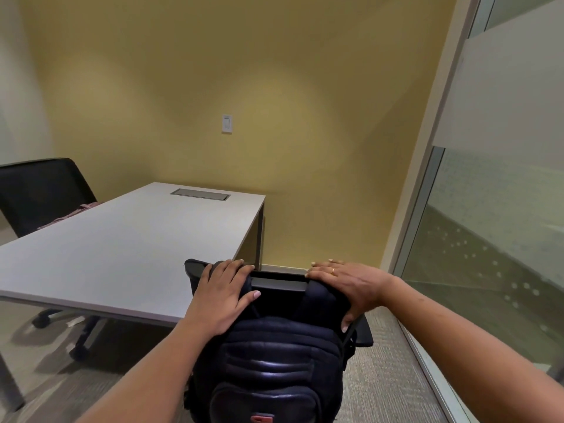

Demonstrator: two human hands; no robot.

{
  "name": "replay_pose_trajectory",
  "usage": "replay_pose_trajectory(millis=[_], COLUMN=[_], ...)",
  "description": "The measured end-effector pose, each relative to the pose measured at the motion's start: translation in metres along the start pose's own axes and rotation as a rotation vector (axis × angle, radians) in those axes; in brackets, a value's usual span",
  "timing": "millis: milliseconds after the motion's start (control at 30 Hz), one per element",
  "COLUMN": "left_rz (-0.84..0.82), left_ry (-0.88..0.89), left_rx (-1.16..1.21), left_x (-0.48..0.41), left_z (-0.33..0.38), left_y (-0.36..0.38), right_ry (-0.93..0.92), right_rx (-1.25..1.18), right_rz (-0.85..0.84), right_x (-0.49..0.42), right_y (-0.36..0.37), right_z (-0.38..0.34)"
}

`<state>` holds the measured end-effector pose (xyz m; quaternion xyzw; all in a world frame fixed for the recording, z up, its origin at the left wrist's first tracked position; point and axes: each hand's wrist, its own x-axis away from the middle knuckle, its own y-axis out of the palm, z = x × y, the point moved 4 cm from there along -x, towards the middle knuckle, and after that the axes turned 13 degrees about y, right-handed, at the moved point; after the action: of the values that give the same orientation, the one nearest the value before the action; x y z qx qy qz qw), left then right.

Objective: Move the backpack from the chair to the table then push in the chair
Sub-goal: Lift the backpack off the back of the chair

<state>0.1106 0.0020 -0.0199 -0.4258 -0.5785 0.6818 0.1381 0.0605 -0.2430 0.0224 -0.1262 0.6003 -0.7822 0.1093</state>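
A dark navy padded backpack (274,355) stands upright on the black chair (280,282) right below me and leans on its backrest. My left hand (222,296) lies over the backpack's upper left corner, with the fingers curled over the backrest's top edge. My right hand (346,288), with a ring on one finger, clasps the upper right corner and strap, thumb down the near side. The grey table (122,239) lies just beyond and to the left of the chair. The chair's seat is hidden under the backpack.
A second black chair (39,190) with a pink cloth (73,213) on it stands at the table's far left. A glass wall (488,239) runs close along the right. The yellow wall lies behind the table. A cable hatch (200,194) sits in the tabletop's far end.
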Motion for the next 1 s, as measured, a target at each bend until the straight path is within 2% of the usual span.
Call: replay_pose_trajectory(millis=[267, 667, 767, 833, 1000], left_rz=[-0.004, -0.023, -0.015, -0.008, -0.003], left_ry=[-0.059, -0.077, -0.086, -0.093, -0.093], left_rx=[-0.028, -0.063, -0.057, -0.045, -0.064], left_x=[0.002, 0.006, 0.005, 0.005, 0.006], left_z=[0.000, 0.006, 0.007, 0.008, 0.009], left_y=[0.002, -0.006, -0.007, -0.007, -0.005], right_ry=[-0.004, 0.067, 0.110, 0.070, -0.064], right_rx=[-0.129, 0.183, 0.167, 0.075, -0.165], right_rz=[0.081, 0.425, 0.477, 0.409, 0.100], right_x=[0.001, 0.012, 0.018, 0.019, 0.012], right_y=[0.012, 0.008, 0.009, 0.008, 0.003], right_z=[0.006, -0.009, -0.010, -0.003, 0.020])
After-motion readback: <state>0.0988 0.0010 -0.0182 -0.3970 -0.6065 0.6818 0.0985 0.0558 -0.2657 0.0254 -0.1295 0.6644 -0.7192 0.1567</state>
